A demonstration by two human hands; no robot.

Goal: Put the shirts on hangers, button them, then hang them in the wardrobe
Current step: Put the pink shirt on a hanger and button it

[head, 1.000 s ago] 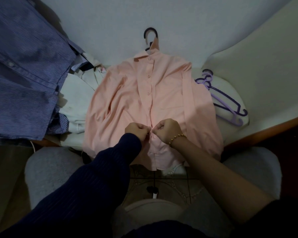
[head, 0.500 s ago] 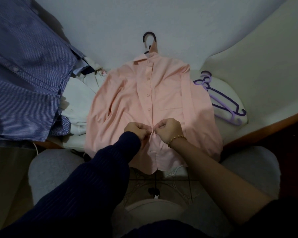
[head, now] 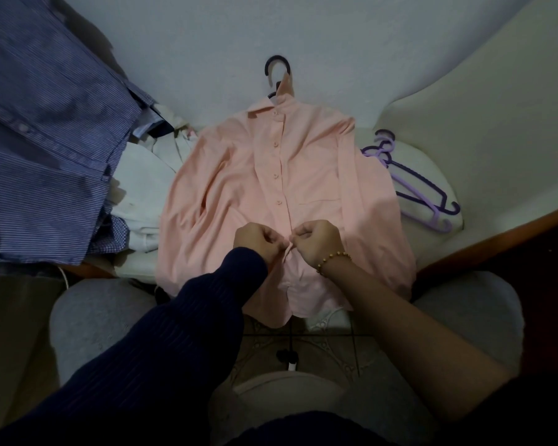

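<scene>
Peach shirt (head: 239,175) on dark hanger (head: 266,67), buttoning step in hand: my left grip (head: 256,240) and right grip (head: 319,241) pinch its placket (head: 287,252) toward 6 o'clock; next, I judge, push this button through.

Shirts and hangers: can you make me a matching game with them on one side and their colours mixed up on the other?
Things:
1. shirt in the middle
2. hanger hook above its collar
3. spare hangers at the right
4. big shirt at the left

Colours:
A. lilac and purple
B. blue with thin stripes
C. peach-pink
D. very dark, nearly black

Pairs: 1-C, 2-D, 3-A, 4-B
</scene>
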